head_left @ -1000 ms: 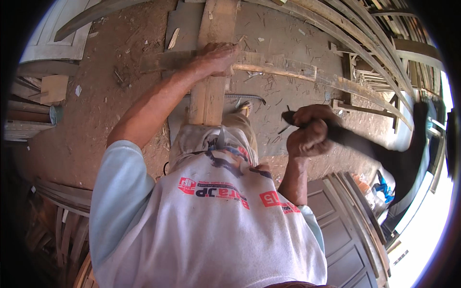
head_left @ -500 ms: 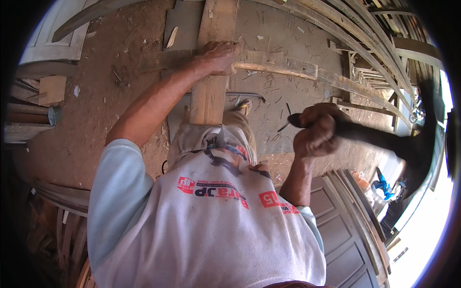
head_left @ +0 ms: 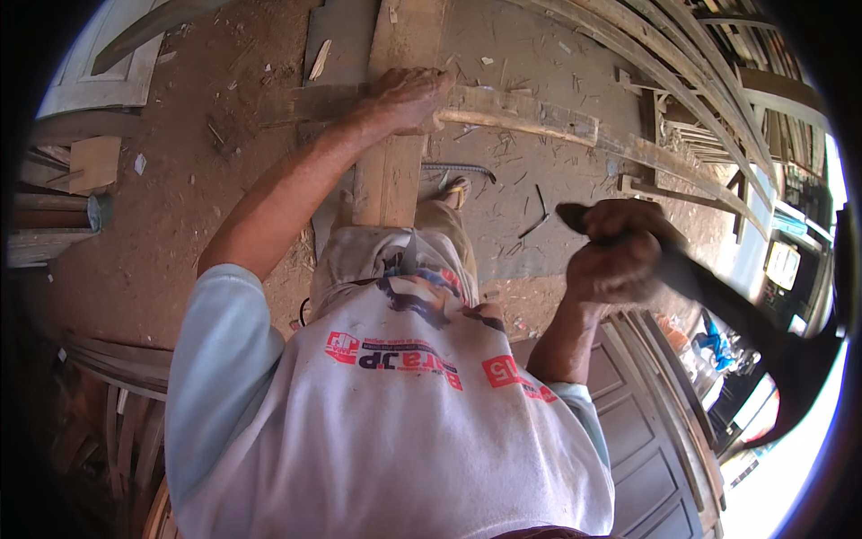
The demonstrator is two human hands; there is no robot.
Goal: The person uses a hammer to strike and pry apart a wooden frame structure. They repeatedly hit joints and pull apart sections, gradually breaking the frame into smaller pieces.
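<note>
My left hand [head_left: 411, 99] is closed on a short wooden piece [head_left: 516, 121] that lies crosswise at the far middle. Beneath that piece runs a wide plank [head_left: 388, 184], its near end by my lap. Whether a nail is under or between the left fingers cannot be seen. Out to the right, my right hand [head_left: 620, 251] is wrapped round the handle of a dark claw hammer [head_left: 723, 292]. Its head hangs out at the right, away from the wood and partly lost against the dark background.
A long thin slat [head_left: 682, 166] stretches right from the crosswise piece. A bent metal rod [head_left: 462, 168] and a thin dark bent piece [head_left: 537, 218] lie on the littered floor. Stacked boards [head_left: 646, 54] stand far right, and a panelled door [head_left: 642, 440] lies near right.
My right hand has shifted slightly right and the hammer's head has swung down toward the near right. My left hand keeps its hold on the wood, almost in the same place.
</note>
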